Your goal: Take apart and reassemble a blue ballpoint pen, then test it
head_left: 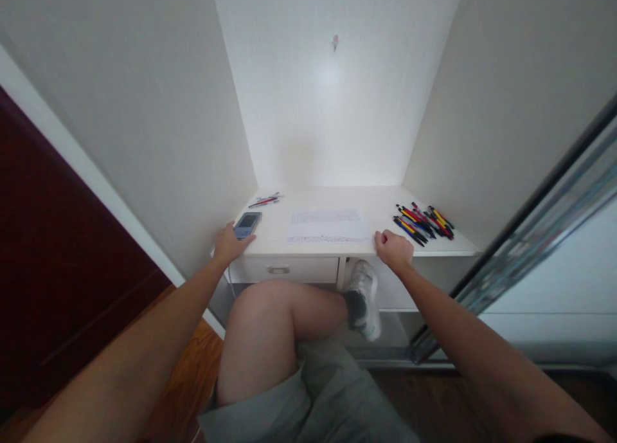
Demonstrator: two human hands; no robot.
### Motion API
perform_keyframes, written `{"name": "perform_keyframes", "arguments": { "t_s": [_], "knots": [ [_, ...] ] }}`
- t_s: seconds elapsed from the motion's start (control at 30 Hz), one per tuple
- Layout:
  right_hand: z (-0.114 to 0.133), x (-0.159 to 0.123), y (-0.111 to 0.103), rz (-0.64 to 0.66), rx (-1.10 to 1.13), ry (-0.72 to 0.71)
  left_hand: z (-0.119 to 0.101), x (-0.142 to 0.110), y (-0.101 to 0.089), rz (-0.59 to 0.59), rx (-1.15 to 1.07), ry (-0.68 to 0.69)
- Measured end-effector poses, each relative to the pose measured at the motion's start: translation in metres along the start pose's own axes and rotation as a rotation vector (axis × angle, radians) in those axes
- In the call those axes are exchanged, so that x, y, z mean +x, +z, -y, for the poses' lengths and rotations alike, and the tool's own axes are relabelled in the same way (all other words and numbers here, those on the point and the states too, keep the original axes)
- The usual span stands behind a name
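Note:
A white desk (332, 245) fills a narrow alcove in front of me. My left hand (230, 242) rests on its front left corner, fingers touching a blue-grey phone (247, 224). At the desk's front edge my right hand (393, 247) is curled shut, just right of a written sheet of paper (328, 226). A pile of several coloured pens (423, 223) lies beyond the right hand. Two or three more pens (265, 200) lie at the back left.
White walls close in on three sides. A drawer with a handle (278, 270) sits under the desktop. My crossed leg and grey shoe (365, 296) are under the desk. A dark red door (53, 263) stands at left, and a metal-framed sliding panel (535, 237) at right.

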State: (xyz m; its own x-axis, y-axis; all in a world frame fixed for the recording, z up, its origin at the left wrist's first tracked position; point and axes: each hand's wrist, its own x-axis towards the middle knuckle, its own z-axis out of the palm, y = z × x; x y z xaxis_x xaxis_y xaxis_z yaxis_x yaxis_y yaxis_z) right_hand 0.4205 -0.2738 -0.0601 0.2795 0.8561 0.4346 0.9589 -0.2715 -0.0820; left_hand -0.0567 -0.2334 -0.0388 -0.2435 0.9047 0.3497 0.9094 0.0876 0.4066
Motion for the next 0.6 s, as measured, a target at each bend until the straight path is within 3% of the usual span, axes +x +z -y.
{"name": "perform_keyframes", "arguments": {
  "t_s": [0.13, 0.3, 0.43, 0.53, 0.6],
  "knots": [
    [0.001, -0.002, 0.006, -0.054, -0.030, -0.003, 0.002, 0.004, 0.008, -0.021, 0.004, 0.002],
    [-0.003, 0.000, 0.009, -0.056, -0.031, -0.031, 0.009, 0.009, 0.024, -0.140, 0.043, 0.025],
    [-0.002, 0.001, 0.008, -0.028, -0.029, -0.042, 0.012, 0.012, 0.023, -0.117, 0.074, 0.071],
    [-0.002, 0.001, 0.006, -0.025, -0.032, -0.044, 0.005, 0.012, 0.015, -0.098, 0.174, 0.165],
    [-0.002, 0.001, 0.005, -0.022, -0.035, -0.037, -0.004, 0.010, 0.012, -0.118, 0.270, 0.314]
  ]
}}
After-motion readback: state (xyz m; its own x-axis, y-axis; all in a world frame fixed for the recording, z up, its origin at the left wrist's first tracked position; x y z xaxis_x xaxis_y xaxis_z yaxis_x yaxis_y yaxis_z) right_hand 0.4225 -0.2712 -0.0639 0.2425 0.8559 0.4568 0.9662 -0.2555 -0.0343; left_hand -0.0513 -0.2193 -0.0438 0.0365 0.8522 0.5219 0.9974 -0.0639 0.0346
